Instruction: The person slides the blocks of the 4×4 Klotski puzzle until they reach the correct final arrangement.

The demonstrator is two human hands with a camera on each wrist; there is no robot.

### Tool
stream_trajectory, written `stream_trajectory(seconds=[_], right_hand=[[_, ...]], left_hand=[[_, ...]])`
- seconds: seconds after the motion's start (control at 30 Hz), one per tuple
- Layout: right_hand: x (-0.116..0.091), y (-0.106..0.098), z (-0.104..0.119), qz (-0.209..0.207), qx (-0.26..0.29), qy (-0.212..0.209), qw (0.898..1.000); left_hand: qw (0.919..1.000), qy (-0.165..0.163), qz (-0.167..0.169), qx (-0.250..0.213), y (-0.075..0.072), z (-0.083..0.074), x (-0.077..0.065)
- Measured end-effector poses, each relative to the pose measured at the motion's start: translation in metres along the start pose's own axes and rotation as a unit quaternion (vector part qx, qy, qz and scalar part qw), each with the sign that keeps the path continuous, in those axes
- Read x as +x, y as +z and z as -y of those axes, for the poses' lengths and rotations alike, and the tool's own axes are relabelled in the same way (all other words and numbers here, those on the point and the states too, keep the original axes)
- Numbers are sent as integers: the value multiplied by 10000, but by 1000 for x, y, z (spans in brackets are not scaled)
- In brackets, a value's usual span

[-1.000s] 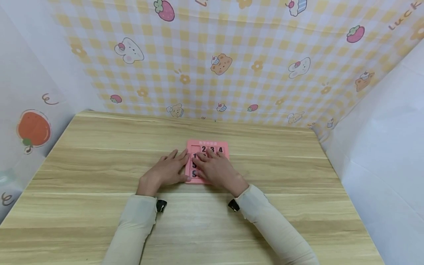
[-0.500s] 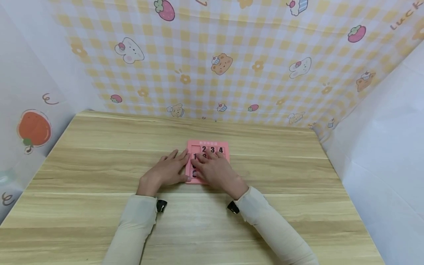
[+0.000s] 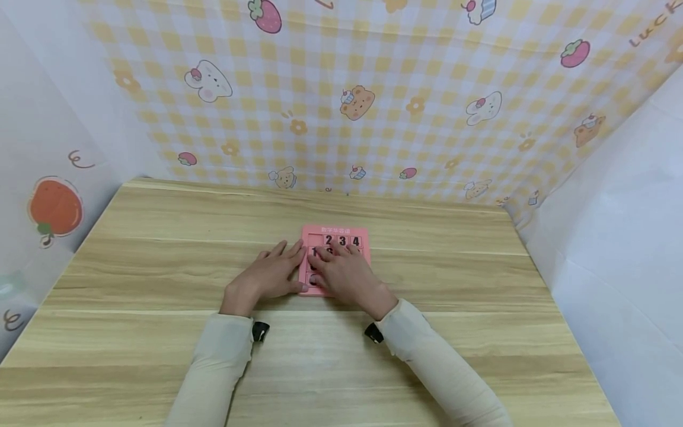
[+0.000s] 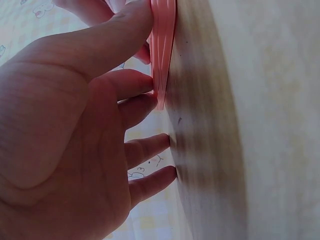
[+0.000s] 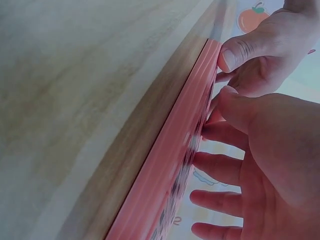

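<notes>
A pink number sliding puzzle (image 3: 344, 229) lies flat on the table. Its top-left cell is a gap; tiles 2, 3 and 4 (image 3: 356, 241) fill the rest of that row, and a 1 tile (image 3: 313, 252) sits below the gap. Along the puzzle's left side rests my left hand (image 3: 269, 276), with thumb and some fingertips at the pink edge (image 4: 161, 50) and the other fingers reaching to the tabletop. My right hand (image 3: 349, 276) spreads over the tiles, fingers extended and fingertips on or close over them, hiding much of the lower rows.
The wooden table (image 3: 443, 249) extends on all sides of the puzzle. Behind it hangs a yellow checked cloth (image 3: 416, 77), with white wall panels (image 3: 619, 237) at either side. A dark wrist camera (image 3: 375, 333) sits under each sleeve cuff.
My right hand has shifted slightly left over the puzzle, covering more of the left-column tiles below the 1. The left hand stays in place.
</notes>
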State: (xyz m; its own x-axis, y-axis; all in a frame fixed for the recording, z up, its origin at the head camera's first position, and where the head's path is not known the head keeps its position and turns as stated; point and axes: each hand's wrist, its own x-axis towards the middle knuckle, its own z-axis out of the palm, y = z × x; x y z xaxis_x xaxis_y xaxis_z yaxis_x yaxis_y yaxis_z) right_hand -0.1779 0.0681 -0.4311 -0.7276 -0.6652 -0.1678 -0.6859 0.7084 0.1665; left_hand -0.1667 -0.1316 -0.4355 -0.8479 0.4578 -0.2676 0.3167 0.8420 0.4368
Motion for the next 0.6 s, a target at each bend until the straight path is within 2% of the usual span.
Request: stream_trajectory(seconds=[0.6], right_hand=[[4,0,-3,-50,-61,19,10000]], left_hand=[[9999,-27,16,-107,1,0,0]])
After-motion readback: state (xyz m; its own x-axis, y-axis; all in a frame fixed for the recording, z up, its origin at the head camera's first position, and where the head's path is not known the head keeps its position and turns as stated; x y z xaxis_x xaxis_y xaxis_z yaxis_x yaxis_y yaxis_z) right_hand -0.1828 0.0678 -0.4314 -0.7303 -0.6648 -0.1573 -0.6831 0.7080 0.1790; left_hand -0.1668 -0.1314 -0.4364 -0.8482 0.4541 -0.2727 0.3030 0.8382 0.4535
